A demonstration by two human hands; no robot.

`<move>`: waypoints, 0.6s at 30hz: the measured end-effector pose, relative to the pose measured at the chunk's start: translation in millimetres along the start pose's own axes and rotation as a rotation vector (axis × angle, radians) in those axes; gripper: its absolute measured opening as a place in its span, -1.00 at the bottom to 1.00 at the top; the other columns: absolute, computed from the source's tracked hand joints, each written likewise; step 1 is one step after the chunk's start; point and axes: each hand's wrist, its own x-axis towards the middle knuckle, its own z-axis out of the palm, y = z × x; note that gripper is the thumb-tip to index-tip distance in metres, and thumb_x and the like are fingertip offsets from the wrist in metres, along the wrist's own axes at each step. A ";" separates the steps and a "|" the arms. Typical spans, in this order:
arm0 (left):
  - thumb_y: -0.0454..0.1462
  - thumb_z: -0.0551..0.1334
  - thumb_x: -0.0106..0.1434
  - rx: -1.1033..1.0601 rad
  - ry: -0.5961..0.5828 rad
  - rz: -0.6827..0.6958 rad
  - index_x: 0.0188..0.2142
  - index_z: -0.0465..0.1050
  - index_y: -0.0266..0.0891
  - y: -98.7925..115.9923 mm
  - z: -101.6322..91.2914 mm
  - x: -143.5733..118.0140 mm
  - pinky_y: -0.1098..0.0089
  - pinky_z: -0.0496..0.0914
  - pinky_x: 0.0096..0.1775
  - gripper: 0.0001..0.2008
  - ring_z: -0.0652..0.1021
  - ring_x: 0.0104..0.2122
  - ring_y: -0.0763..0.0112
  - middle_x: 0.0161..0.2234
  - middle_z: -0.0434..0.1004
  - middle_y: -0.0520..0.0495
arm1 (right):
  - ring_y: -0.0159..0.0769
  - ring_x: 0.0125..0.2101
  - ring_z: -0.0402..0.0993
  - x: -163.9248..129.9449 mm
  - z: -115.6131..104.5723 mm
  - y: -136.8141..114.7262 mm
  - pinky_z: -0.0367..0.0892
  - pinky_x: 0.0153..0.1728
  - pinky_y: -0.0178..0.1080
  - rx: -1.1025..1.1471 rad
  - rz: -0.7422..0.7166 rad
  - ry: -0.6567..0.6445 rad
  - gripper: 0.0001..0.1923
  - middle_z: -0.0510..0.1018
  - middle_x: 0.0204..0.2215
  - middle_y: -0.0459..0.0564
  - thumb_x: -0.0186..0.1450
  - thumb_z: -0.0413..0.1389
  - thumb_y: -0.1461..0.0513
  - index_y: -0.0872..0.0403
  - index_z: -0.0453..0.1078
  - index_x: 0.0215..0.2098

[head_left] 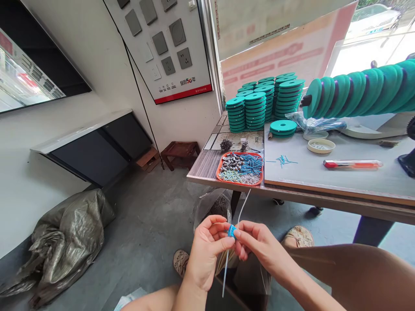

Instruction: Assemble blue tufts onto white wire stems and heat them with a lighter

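My left hand [207,252] pinches a small blue piece [231,231] between thumb and fingers, in front of my lap. My right hand [259,244] is closed at the other side of the same piece, its thumb against it. A thin white strip [225,274] runs by the fingers, one end sticking up past the right hand and the other hanging below. Whether the strip passes through the blue piece is hidden by the fingers. Beyond the hands, at the table edge, lies a red tray [240,184] of grey plugs, blue springs and other small parts.
Stacks of green discs [254,112] stand on the table [207,166]. More discs hang on a rod [306,100] at right. A red-and-clear cutter [352,164] and a shallow dish [320,146] lie on the board. A plastic bag [210,205] sits under the table edge.
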 end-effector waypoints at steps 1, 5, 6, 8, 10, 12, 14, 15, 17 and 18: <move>-0.47 0.37 -0.19 -0.009 0.000 -0.001 -0.31 0.33 -0.30 -0.7 0.3 -0.4 0.53 0.38 -0.35 -0.59 0.46 -0.45 0.56 -0.42 0.49 -0.01 | -0.49 -0.65 0.20 0.2 0.4 0.8 0.14 -0.54 -0.36 -0.007 -0.004 0.015 -0.54 0.36 -0.68 -0.09 0.11 0.12 -0.08 0.16 0.22 -0.54; -0.48 0.35 -0.13 -0.020 0.016 0.039 -0.32 0.32 -0.30 -4.0 2.2 -2.3 0.56 0.38 -0.37 -0.65 0.47 -0.47 0.60 -0.41 0.49 0.01 | -0.49 -0.64 0.19 -0.4 4.1 3.5 0.12 -0.56 -0.36 -0.058 -0.024 0.093 -0.55 0.33 -0.69 -0.12 0.11 0.11 -0.08 0.16 0.24 -0.52; -0.48 0.34 -0.13 -0.019 0.023 0.049 -0.33 0.32 -0.30 -5.0 2.8 -2.8 0.56 0.38 -0.37 -0.66 0.47 -0.46 0.60 -0.41 0.50 0.01 | -0.48 -0.64 0.19 -0.7 5.2 4.2 0.12 -0.56 -0.36 -0.071 -0.026 0.112 -0.55 0.33 -0.69 -0.12 0.12 0.10 -0.08 0.16 0.24 -0.52; -0.48 0.34 -0.12 -0.028 0.038 0.057 -0.33 0.31 -0.31 -7.0 3.6 -3.9 0.56 0.38 -0.36 -0.66 0.48 -0.45 0.59 -0.41 0.50 0.01 | -0.47 -0.64 0.19 -1.1 7.1 5.9 0.12 -0.56 -0.36 -0.097 -0.033 0.139 -0.55 0.33 -0.69 -0.11 0.12 0.09 -0.09 0.15 0.24 -0.51; -0.48 0.33 -0.10 -0.045 0.048 0.059 -0.32 0.30 -0.31 -8.7 3.6 -5.2 0.55 0.39 -0.36 -0.66 0.49 -0.44 0.57 -0.40 0.51 0.00 | -0.46 -0.63 0.20 -1.3 8.2 7.7 0.13 -0.56 -0.35 -0.116 -0.035 0.153 -0.56 0.33 -0.68 -0.10 0.13 0.08 -0.09 0.14 0.24 -0.52; -0.46 0.32 -0.08 -0.059 0.055 0.068 -0.31 0.29 -0.30 -9.6 2.6 -6.3 0.53 0.39 -0.37 -0.67 0.49 -0.45 0.56 -0.40 0.51 -0.02 | -0.45 -0.62 0.20 -1.3 8.4 9.0 0.14 -0.55 -0.35 -0.121 -0.034 0.139 -0.56 0.33 -0.67 -0.10 0.13 0.08 -0.08 0.14 0.24 -0.52; -0.44 0.31 -0.07 -0.065 0.064 0.074 -0.31 0.28 -0.30 -9.7 1.2 -7.1 0.51 0.40 -0.40 -0.69 0.49 -0.48 0.54 -0.41 0.51 -0.02 | -0.45 -0.61 0.22 -1.3 7.6 10.0 0.16 -0.53 -0.36 -0.100 -0.023 0.094 -0.58 0.34 -0.65 -0.10 0.14 0.09 -0.07 0.14 0.24 -0.50; -0.43 0.31 -0.07 -0.062 0.072 0.079 -0.31 0.28 -0.30 -9.6 0.5 -7.4 0.50 0.40 -0.40 -0.69 0.49 -0.49 0.54 -0.42 0.51 -0.02 | -0.45 -0.60 0.23 -1.2 6.9 10.5 0.17 -0.52 -0.36 -0.082 -0.015 0.067 -0.59 0.34 -0.64 -0.10 0.15 0.09 -0.05 0.14 0.25 -0.49; -0.43 0.31 -0.08 -0.039 0.085 0.089 -0.32 0.29 -0.30 -9.2 -0.2 -7.7 0.49 0.40 -0.39 -0.70 0.49 -0.47 0.53 -0.42 0.51 -0.02 | -0.46 -0.59 0.23 -0.7 5.5 11.5 0.17 -0.52 -0.37 -0.051 0.006 0.030 -0.62 0.35 -0.63 -0.10 0.14 0.13 -0.02 0.15 0.25 -0.46; -0.43 0.31 -0.08 -0.018 0.095 0.098 -0.33 0.30 -0.30 -9.1 0.0 -7.9 0.50 0.41 -0.38 -0.71 0.48 -0.47 0.53 -0.42 0.50 -0.02 | -0.46 -0.59 0.23 -0.3 4.9 12.1 0.17 -0.52 -0.37 -0.045 0.016 0.024 -0.63 0.36 -0.63 -0.11 0.13 0.15 0.00 0.15 0.26 -0.46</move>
